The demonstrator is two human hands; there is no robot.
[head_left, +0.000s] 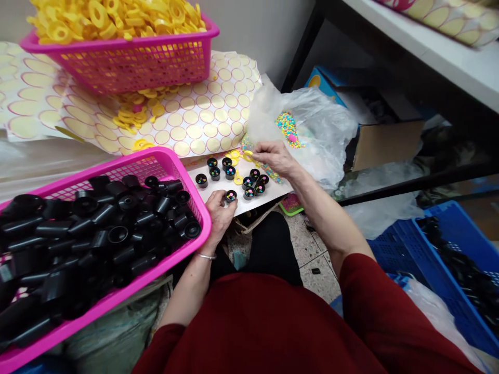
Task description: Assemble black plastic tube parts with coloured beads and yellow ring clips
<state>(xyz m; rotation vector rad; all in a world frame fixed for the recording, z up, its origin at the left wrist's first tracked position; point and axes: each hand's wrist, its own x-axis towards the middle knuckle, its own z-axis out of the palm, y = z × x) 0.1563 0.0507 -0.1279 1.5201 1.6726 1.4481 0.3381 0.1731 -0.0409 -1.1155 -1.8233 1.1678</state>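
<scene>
My left hand [219,210] pinches a small black cup [231,196] with coloured beads inside, at the near edge of a white board [268,193]. My right hand [273,156] pinches a yellow plastic ring [248,155] farther back on the board. Several more black cups [230,173] holding coloured beads stand upright between my hands, with a few loose yellow rings [238,179] among them. Just behind my right hand lies a clear plastic bag [312,119] with pastel beads [287,127] in it.
A pink basket [183,171] of black cups sits at my left. Another pink basket [136,57] heaped with yellow rings stands at the back, on sheets of round stickers [210,114]. A blue crate [440,249] is at the right, a dark shelf frame [390,57] above it.
</scene>
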